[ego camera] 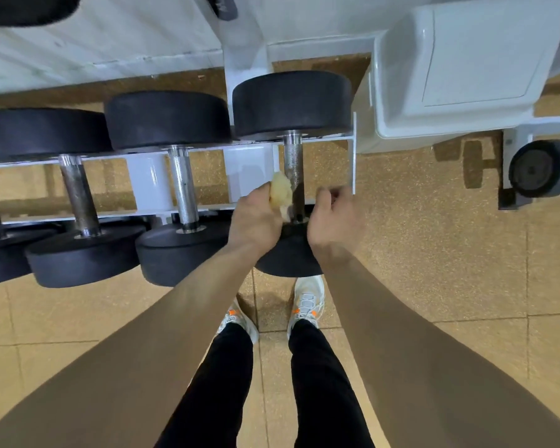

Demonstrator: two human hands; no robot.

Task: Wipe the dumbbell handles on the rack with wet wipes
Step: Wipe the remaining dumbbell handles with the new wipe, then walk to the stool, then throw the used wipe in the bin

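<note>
At the right end of the white steel rack (146, 179), the left hand (256, 219) pinches a crumpled yellowish wet wipe (280, 192) against the near part of the knurled chrome handle (293, 163) of the last black-headed dumbbell (291, 103). The right hand (335, 219) sits just beside it, fingers curled and blurred; whether they grip anything I cannot tell. The limp wipe should wrap easily round the stiff bar, and the dumbbell looks heavy, better left seated.

Warm indoor light, wide-angle edge distortion, slight blur
</note>
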